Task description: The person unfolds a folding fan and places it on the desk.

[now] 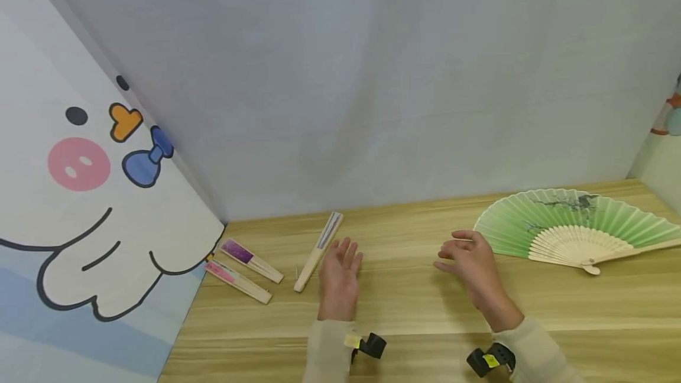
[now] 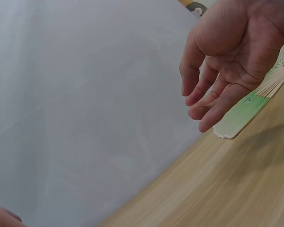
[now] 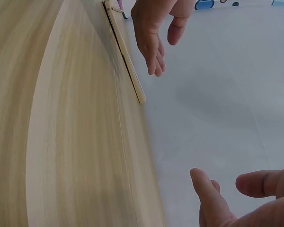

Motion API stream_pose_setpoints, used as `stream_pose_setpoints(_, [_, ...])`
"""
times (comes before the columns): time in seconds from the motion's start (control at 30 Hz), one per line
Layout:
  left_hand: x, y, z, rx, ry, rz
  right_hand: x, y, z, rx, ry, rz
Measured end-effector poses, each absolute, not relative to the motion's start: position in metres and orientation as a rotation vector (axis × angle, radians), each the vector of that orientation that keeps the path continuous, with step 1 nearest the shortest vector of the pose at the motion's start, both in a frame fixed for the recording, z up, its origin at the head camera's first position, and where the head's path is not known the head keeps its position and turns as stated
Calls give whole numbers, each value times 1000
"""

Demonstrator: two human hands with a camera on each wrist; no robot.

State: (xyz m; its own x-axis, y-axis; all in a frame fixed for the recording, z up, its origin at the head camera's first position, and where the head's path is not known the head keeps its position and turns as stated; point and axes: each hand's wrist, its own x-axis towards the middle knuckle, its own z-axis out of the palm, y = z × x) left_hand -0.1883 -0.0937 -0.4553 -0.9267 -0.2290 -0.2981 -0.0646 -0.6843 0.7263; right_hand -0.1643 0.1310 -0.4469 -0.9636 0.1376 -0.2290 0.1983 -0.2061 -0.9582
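Observation:
My left hand (image 1: 339,282) hovers over the wooden table, palm turned inward with relaxed fingers and nothing in it. Just left of it lies a folded fan (image 1: 310,269) with pale wooden ribs and a grey-patterned end, also seen in the right wrist view as a long folded fan (image 3: 125,61). My right hand (image 1: 475,268) is raised above the table, fingers loosely bent, thumb apart, holding nothing. To its right a green fan (image 1: 505,226) is spread out, printed with a dark branch. The left wrist view shows the right hand (image 2: 232,66) in front of this fan.
Two more folded fans lie at the left, one purple-ended (image 1: 252,261) and one pink-ended (image 1: 239,281). A grey cloth backdrop (image 1: 340,87) rises behind the wooden table (image 1: 404,336). A cartoon-printed cloth (image 1: 32,135) hangs along the left side.

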Motion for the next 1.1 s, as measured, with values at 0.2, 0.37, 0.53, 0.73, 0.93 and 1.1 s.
stream_pose_setpoints(0.2, [-187,-104,-455,555,-1244,-2712,-165,118,-448,394,1960,-2362])
stream_pose_setpoints(0.37, [-186,-112,-455,587,-1224,-2675,-165,108,-449,363,1990,-2336])
stream_pose_setpoints(0.53, [-187,-121,-458,629,-1189,-2648,-165,98,-449,359,2004,-2320])
stream_pose_setpoints(0.73, [-187,-133,-457,630,-1212,-2613,-165,85,-449,356,2004,-2304])
stream_pose_setpoints(0.93, [-187,-145,-454,626,-1223,-2594,-164,72,-450,340,1987,-2307])
stream_pose_setpoints(1.1, [-190,-155,-453,645,-1286,-2539,-165,61,-449,339,1967,-2321])
